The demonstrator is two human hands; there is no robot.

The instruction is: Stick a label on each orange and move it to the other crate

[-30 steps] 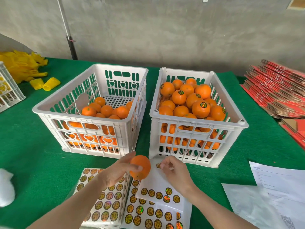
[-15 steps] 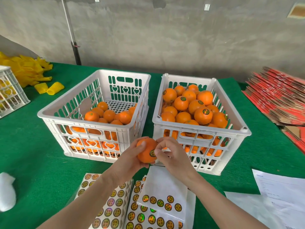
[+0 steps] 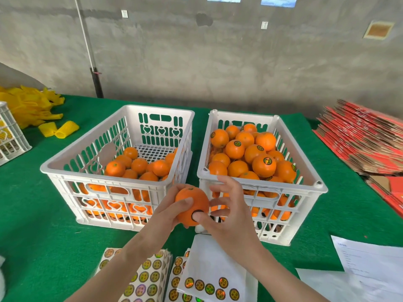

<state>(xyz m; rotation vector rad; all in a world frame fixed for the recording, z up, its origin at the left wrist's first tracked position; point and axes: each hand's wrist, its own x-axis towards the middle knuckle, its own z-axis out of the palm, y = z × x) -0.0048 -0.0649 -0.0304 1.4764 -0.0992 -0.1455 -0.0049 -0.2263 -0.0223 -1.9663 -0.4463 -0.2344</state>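
Green table, near its front edge: orange is held off the surface before left crate and right crate, clamped in left hand, label pressed by spread-fingered right hand; judged firm, light, waxy-slick, best cupped round its middle.

At lower centre of the frame, the left grip holds an orange in front of two white crates. The right grip presses its thumb on a round label on the fruit, its other fingers spread. The left crate holds a few unlabelled oranges, and the right crate holds many, several of them labelled. Label sheets lie on the green bench along the bottom edge.
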